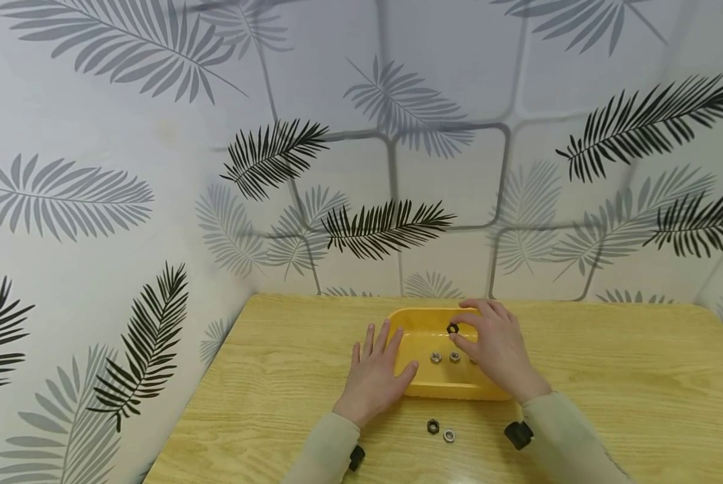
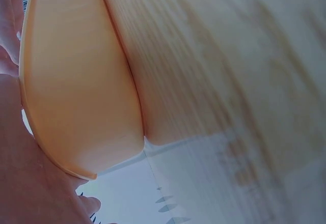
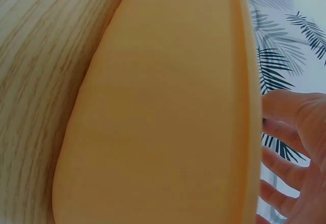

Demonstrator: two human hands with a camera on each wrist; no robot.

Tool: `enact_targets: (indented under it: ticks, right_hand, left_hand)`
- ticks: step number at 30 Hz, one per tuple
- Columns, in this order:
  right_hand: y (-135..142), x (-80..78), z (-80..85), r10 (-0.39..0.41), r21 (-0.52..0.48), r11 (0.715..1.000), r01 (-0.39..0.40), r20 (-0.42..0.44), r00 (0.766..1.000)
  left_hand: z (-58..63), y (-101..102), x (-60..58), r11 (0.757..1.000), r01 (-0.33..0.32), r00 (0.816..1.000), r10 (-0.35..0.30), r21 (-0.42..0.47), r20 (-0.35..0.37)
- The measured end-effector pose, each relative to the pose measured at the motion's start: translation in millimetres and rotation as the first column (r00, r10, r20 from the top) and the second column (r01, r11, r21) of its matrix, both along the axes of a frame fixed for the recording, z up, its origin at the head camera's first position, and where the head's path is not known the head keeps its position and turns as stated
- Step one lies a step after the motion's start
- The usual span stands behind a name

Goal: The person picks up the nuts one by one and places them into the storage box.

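Over the yellow tray point(image 1: 458, 390), my right hand point(image 1: 499, 346) pinches a dark hex nut point(image 1: 452, 329) between thumb and index finger. Below it in the tray lie a silver nut point(image 1: 436, 357) and another silver nut point(image 1: 454, 357); a third is mostly hidden behind the right thumb. My left hand point(image 1: 374, 376) rests on the tray's left rim with its fingers spread. In the left wrist view the tray's outer wall point(image 2: 84, 81) stands beside the left hand. Fingers point(image 3: 285, 173) of the right hand reach over the rim in the right wrist view.
On the wooden table point(image 1: 264, 376), in front of the tray, lie a dark nut point(image 1: 433, 426) and a silver nut point(image 1: 448, 435). A leaf-patterned wall point(image 1: 349, 168) rises behind the table's far edge. A black wrist device point(image 1: 518, 435) sits at the right sleeve.
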State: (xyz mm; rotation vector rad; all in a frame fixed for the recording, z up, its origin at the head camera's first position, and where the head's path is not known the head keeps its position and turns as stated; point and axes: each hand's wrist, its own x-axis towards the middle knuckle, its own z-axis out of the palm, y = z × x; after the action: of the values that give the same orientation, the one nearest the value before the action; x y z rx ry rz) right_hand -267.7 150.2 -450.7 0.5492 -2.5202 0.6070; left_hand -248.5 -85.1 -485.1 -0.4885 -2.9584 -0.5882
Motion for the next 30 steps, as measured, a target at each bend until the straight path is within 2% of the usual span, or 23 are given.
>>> enact_targets:
  ticks: [12, 19, 30]
  right_hand:
    - [-4, -8.6, -4.9, -0.017, 0.058, 0.998, 0.016, 0.017, 1.0]
    - [-5, -11.1, -7.9, -0.052, 0.093, 0.995, 0.045, 0.084, 0.995]
    - [-3, -11.2, -7.4, -0.055, 0.13, 0.991, 0.032, 0.18, 0.982]
  left_hand:
    - [-0.3, -2, -0.6, 1.0, 0.006, 1.0, -0.006, 0.007, -0.013]
    - [-1.3, -1, -0.4, 1.0, 0.01, 1.0, -0.01, 0.015, -0.01]
    - [-0.3, -1, 1.1, 1.0, 0.013, 1.0, -0.013, 0.012, -0.011]
